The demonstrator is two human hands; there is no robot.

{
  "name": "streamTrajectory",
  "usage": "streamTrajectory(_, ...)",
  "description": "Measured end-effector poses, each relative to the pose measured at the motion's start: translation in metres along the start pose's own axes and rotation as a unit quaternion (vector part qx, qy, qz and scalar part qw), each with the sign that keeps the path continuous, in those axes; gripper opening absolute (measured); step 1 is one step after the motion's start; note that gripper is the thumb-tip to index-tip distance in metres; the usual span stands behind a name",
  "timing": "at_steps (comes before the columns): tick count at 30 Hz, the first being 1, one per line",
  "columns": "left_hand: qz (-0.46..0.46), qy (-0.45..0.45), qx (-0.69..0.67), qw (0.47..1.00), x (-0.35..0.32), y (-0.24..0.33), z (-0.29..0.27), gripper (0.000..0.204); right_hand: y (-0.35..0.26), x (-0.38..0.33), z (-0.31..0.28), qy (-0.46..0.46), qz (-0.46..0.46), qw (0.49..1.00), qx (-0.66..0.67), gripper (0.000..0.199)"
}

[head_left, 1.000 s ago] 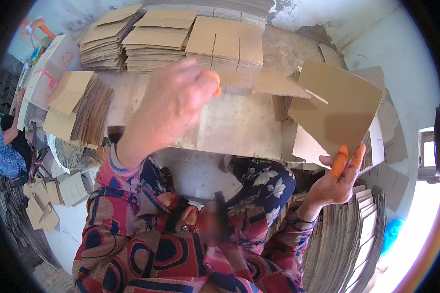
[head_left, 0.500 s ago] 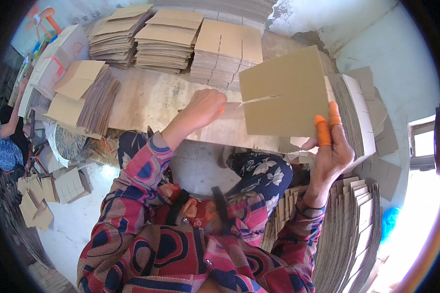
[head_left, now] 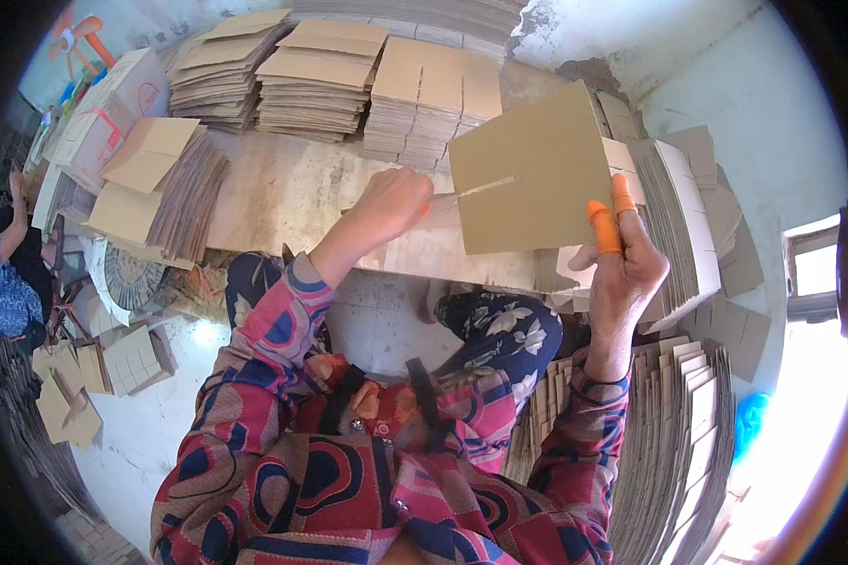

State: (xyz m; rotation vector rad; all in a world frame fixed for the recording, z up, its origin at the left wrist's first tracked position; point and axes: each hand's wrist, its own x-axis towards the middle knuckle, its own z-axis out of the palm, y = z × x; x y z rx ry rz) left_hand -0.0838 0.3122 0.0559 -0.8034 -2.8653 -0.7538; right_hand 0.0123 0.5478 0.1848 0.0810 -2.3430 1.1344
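My right hand [head_left: 634, 268] grips the right edge of a brown cardboard sheet [head_left: 532, 202], its fingers behind or along the edge. Orange covers sit on two of its fingertips. A narrow slit runs inward from the sheet's left edge. Just left of that edge, my left hand [head_left: 386, 215] is closed in a fist. A thin pale strip shows between the fist and the slit; whether the fist holds it is hard to make out. The sheet is held tilted above a pale worktop [head_left: 283, 193].
Cardboard stacks [head_left: 316, 85] line the far side of the worktop. Another stack [head_left: 165, 188] stands at its left end, and upright sheets [head_left: 678, 217] at its right. More cardboard [head_left: 664, 443] is packed beside my right arm. A co-worker [head_left: 14, 273] is at the far left.
My right hand and the cardboard sheet have shifted a little to the left and up, bringing the sheet closer to my left fist. The fist has barely moved.
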Motion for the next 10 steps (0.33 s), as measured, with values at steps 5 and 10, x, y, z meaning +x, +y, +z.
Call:
streamTrajectory(5,-0.008,-0.019,0.000,1.000,0.0024,-0.0019,0.0002,0.005,-0.0025,0.0063,-0.0035,0.022,0.016,0.999,0.023,0.037)
streamTrajectory(10,-0.023,-0.026,0.003,0.999,0.0022,0.0019,-0.0048,0.006,-0.0043,0.0029,0.0000,-0.012,0.035,0.999,0.001,0.035)
